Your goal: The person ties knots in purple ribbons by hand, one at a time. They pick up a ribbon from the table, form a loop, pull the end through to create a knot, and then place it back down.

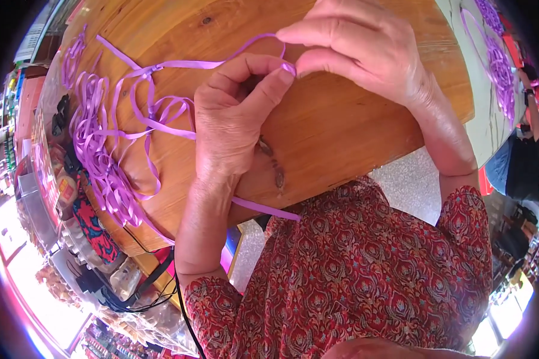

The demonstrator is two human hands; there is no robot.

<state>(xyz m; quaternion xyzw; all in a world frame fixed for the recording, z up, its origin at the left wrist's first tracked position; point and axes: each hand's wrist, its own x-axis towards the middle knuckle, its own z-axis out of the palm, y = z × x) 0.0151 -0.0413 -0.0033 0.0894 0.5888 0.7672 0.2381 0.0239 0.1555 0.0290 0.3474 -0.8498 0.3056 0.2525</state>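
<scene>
A narrow purple ribbon (191, 64) runs across the wooden table up to my fingers, with a small loop by the fingertips. My left hand (236, 113) pinches it between thumb and forefinger; a bit of purple shows at the thumb tip. Close on the right, my right hand (365, 54) has curled fingers at the loop, its thumb tip almost against the left pinch. Part of its grip is hidden. Knots (153, 70) join ribbon strands left of my hands. One ribbon end (266, 209) sticks out below my left wrist.
A large tangled heap of purple ribbon (96, 143) lies along the left of the wooden table (341, 131). More purple ribbon (500, 72) hangs over a pale surface at the right. Black cables (179, 299) run down by my left elbow. Packed shelves (6, 131) stand left.
</scene>
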